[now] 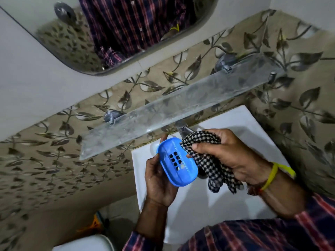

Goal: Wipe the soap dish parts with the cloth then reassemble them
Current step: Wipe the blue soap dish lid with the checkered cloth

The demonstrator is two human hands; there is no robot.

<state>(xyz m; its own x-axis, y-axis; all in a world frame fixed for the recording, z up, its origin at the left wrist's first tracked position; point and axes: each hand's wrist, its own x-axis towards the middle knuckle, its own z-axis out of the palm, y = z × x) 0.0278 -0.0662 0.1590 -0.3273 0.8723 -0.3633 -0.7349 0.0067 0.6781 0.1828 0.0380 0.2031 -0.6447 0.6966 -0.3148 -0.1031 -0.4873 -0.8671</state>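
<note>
A blue oval soap dish part [176, 163] with a block of small square drain holes is held over the white sink by my left hand [159, 180], which grips it from below and behind. My right hand [226, 156] clutches a black-and-white checked cloth [208, 160] bunched against the dish's upper right rim, with the cloth's loose end hanging down over the basin. Any other soap dish part is out of sight.
A white sink [199, 214] lies under my hands, with a chrome tap [183, 128] just behind the cloth. A glass shelf [181, 109] on metal brackets runs across the leaf-patterned wall above. A mirror [117, 33] hangs higher up. An orange object [94, 221] lies on the floor at the left.
</note>
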